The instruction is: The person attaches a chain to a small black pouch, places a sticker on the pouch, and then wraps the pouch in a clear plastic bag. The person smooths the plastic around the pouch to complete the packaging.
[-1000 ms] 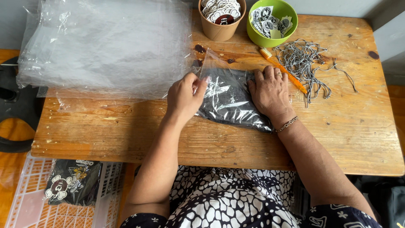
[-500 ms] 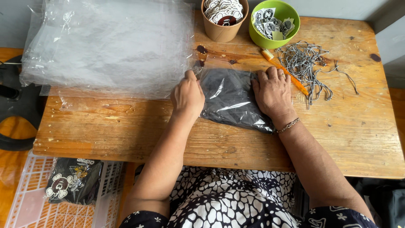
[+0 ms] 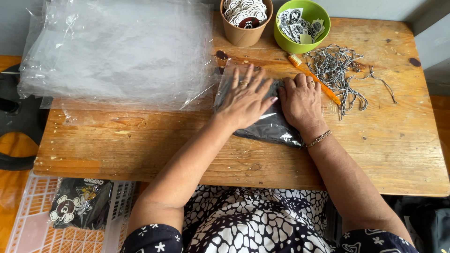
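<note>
A bagged dark garment lies in the crate (image 3: 70, 220) below the counter (image 3: 140, 150). On it, the left hand (image 3: 243, 100) and right hand (image 3: 302, 103) press flat, fingers spread, on a dark garment in a clear bag (image 3: 274, 126). It looks light, soft and slippery; best gripped at the edges. Beyond: bag stack (image 3: 117, 51), cords (image 3: 337, 70), cup (image 3: 243, 21), bowl (image 3: 302, 26).

The worktop (image 3: 140, 140) is warm brown wood with darker stains. The bagged garment (image 3: 274, 124) is dark grey under glossy clear film. The bowl (image 3: 307, 28) is lime green, the cup (image 3: 243, 33) tan. The brush (image 3: 314, 77) is orange, the cords (image 3: 337, 70) speckled grey-white. The crate (image 3: 28, 225) is pale pink, the dress (image 3: 253, 225) black-and-white patterned.
</note>
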